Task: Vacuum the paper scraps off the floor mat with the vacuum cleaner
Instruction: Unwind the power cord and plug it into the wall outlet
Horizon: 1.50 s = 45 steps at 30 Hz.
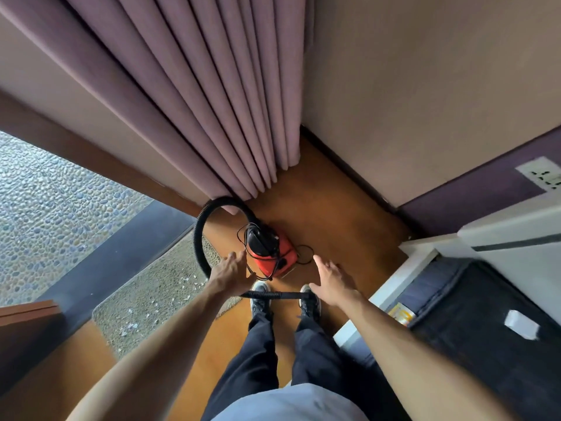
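A small red and black vacuum cleaner (270, 253) stands on the brown floor in front of my feet. Its black ribbed hose (202, 226) arcs up to the left and comes back down behind my left hand. The black nozzle (267, 295) lies across my shoes. My left hand (229, 267) reaches out, fingers apart, just left of the vacuum body and holds nothing. My right hand (331, 278) is spread open to the right of the vacuum, also empty. The grey-beige floor mat (158, 287) lies to the left with several white paper scraps (185, 279) on it.
Pleated mauve curtains (212, 101) hang behind the vacuum. A loose black power cord (305, 253) lies around the vacuum body. A white table edge (425, 253) and a dark bed or cushion (473, 314) are on the right. A wall socket (543, 176) sits at the far right.
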Tool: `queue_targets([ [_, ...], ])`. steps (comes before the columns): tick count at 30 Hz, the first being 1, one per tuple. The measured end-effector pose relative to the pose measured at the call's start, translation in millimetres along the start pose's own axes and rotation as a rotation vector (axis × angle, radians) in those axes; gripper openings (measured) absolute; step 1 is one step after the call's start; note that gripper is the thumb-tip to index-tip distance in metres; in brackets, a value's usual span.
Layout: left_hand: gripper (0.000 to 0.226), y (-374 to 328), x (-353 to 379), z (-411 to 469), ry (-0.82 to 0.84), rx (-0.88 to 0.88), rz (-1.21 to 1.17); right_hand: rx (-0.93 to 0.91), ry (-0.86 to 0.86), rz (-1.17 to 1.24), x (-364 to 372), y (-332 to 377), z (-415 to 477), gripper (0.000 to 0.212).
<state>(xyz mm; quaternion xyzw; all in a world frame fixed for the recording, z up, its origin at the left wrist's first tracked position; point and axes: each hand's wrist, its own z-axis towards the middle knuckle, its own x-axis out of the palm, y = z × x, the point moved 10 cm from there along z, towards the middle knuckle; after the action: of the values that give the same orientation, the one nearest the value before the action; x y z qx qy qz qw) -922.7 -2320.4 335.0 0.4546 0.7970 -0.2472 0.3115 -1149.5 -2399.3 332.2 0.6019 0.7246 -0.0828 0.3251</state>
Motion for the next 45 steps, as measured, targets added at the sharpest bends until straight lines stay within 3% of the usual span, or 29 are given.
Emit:
queue_targets([
  [21,0.058,97,34,148,0.119,0.163,0.223,0.083,0.023,0.099,105,62,120,0.077],
  [39,0.065,72,135,314,0.169,0.251,0.302,0.079,-0.003,0.210,181,50,290,0.067],
  [45,0.057,73,143,345,0.147,0.253,0.316,0.147,0.015,0.347,187,41,327,0.068],
])
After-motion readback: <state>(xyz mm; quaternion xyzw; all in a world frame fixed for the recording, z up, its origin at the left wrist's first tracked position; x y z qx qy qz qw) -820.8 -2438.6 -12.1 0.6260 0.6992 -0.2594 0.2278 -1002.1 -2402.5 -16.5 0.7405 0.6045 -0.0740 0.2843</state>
